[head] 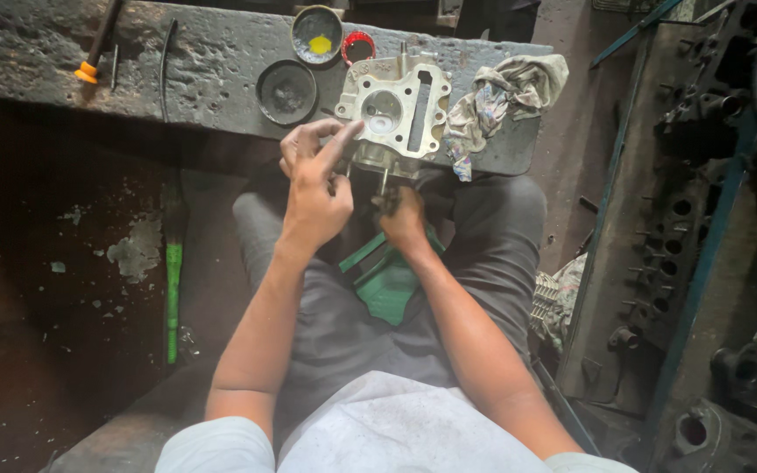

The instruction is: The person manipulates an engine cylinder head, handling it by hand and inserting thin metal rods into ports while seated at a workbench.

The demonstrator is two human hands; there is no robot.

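left hand (313, 197) fingers spread on cylinder head (393, 114) | right hand (403, 219) pinching valve stem | risk: head tips off worktop (203, 70) edge

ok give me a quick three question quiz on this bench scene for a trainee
1. True or false: the left hand touches the metal cylinder head.
2. Which lies right of the cylinder head? A) a crumpled rag B) a hammer C) a glass bottle
3. What colour is the blob inside the small round tin on the stone slab?

Key
1. True: its forefinger rests on the head's edge, while the right hand works below with a thin rod.
2. A
3. Yellow
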